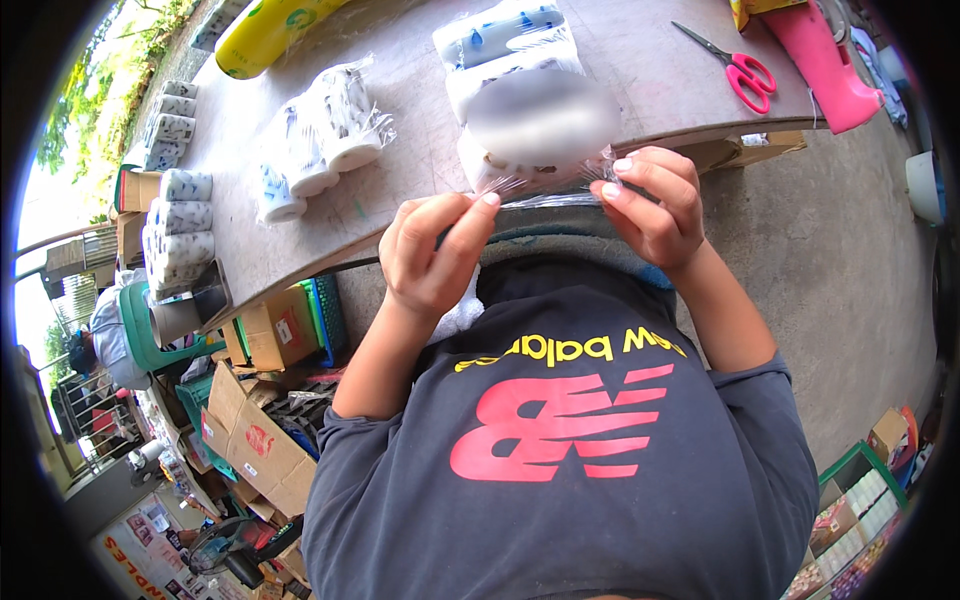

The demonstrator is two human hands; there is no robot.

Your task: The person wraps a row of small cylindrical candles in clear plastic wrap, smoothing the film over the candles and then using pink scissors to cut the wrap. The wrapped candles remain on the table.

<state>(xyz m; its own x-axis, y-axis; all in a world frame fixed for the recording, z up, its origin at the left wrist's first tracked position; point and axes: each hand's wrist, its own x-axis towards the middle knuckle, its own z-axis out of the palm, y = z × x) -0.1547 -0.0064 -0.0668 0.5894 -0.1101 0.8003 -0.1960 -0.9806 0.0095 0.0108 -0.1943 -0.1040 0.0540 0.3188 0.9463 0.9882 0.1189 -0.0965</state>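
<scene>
Both hands pinch the open mouth of a clear plastic bag [545,185] at the near counter [420,190] edge: left hand [432,255], right hand [655,205]. Judgement: keep both corners taut and level. The bag holds white rolls, count unclear; 3 wrapped rolls [315,140] lie farther left.

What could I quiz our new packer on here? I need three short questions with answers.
1. True or false: both hands pinch the open end of the clear plastic bag.
2. Which tool lies at the table's far right? A) red-handled scissors B) a knife C) a stapler
3. What does the bag hold?

Key:
1. True; left hand, right hand.
2. A, the scissors on the table.
3. Wrapped white rolls with blue patterns.
</scene>
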